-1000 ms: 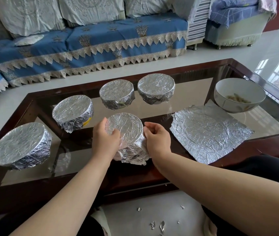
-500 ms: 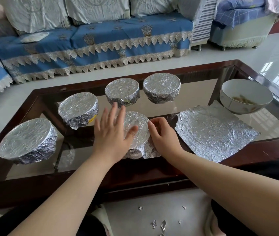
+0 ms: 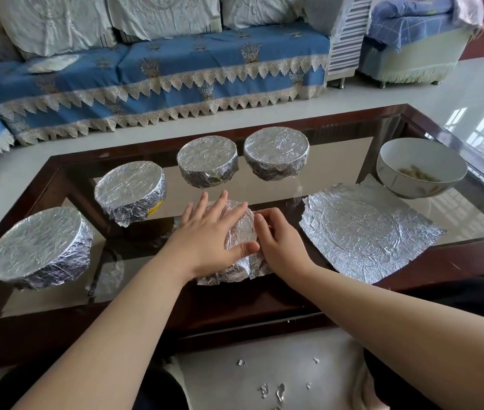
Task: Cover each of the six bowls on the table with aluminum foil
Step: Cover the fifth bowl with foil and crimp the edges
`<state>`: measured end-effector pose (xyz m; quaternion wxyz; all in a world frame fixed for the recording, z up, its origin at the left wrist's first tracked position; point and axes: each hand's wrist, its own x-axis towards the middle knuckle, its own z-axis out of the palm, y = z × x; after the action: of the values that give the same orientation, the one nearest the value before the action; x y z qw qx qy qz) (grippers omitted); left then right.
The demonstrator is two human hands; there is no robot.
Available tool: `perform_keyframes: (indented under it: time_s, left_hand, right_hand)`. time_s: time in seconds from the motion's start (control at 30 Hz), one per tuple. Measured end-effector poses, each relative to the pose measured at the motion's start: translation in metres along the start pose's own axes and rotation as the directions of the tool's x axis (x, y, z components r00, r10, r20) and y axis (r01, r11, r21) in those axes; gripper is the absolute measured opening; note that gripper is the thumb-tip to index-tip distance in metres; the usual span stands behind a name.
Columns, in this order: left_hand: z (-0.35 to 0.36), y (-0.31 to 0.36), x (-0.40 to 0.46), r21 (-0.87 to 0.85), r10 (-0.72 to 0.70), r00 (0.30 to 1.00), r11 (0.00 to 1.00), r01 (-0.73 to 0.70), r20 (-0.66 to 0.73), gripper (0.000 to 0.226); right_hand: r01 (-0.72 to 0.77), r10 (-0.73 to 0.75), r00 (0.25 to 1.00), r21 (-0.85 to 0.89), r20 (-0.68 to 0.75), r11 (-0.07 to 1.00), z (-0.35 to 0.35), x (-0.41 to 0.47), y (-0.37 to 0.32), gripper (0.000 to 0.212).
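The fifth bowl [image 3: 242, 232], at the worktop's [image 3: 264, 303] near edge, is pinned under the flat, spread left hand [image 3: 209, 236] so the foil is probably kept from shifting while its side is pinched down by the right hand's [image 3: 282, 247] curled fingers [image 3: 260, 224].

Pale glossy tiled floor [image 3: 456, 93] with window reflections at right; blue lace-trimmed sofa [image 3: 175, 75] behind the glass-topped dark wooden desk [image 3: 338, 125]; fringed armchair [image 3: 412, 54] under blue checked cloth at far right.
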<state>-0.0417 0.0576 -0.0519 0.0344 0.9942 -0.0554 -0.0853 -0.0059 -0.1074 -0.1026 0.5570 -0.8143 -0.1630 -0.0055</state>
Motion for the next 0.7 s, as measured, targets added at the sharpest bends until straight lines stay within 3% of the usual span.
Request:
perform_keyframes:
  time_s: [0.23,0.47,0.7]
  left_hand:
    - [0.0061,0.0005,-0.0029,0.011,0.005,1.000,1.000,-0.005,-0.020,0.098]
    - [0.0071,0.0013,-0.0047,-0.003,0.005,0.999,1.000,-0.005,-0.034,0.101]
    - [0.0063,0.0024,-0.0051,0.003,-0.008,0.999,1.000,0.008,-0.041,0.095]
  right_hand:
    - [0.048,-0.047,0.999,0.068,-0.012,0.997,0.0012,-0.0014,0.0089,0.025]
    - [-0.114,0.126,0.992,0.256,-0.031,0.960,0.0034,-0.0031,0.0059,0.006]
    - [-0.175,0.201,0.978,0.310,-0.053,0.934,0.0043,-0.0025,0.0002,0.016]
